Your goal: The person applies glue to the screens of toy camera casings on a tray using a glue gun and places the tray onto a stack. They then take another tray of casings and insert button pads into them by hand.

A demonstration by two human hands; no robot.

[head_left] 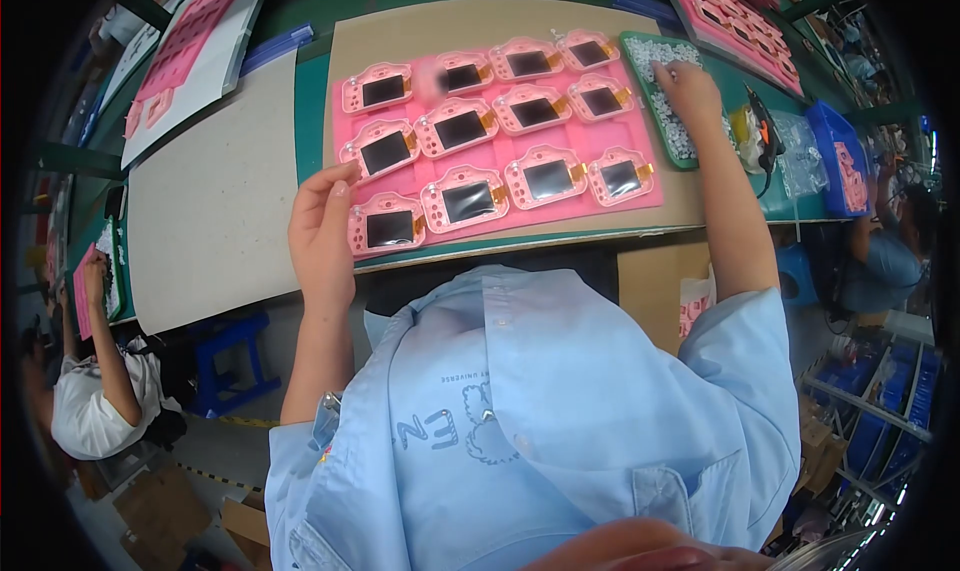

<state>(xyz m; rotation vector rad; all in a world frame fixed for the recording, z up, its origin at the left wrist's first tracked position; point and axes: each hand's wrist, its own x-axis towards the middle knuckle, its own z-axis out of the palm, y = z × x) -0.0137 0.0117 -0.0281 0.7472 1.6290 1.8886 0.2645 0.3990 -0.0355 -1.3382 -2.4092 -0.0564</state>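
Observation:
A pink tray (645, 193) holds several pink casings with dark screens in rows. My left hand (322, 211) is at the tray's left edge, its fingertips beside a casing (385, 151) and above the front-left casing (388, 227); whether it grips anything is hidden. My right hand (690, 93) reaches over a green tray (684, 162) of small white parts (655, 51), its fingers bent together among them. What those fingers hold, if anything, is too small to tell.
Right of the green tray lie a black and orange tool (765, 136), clear plastic bags (800, 156) and a blue bin (822, 121) with pink parts. More pink trays stand at back left and back right. Co-workers sit at both sides.

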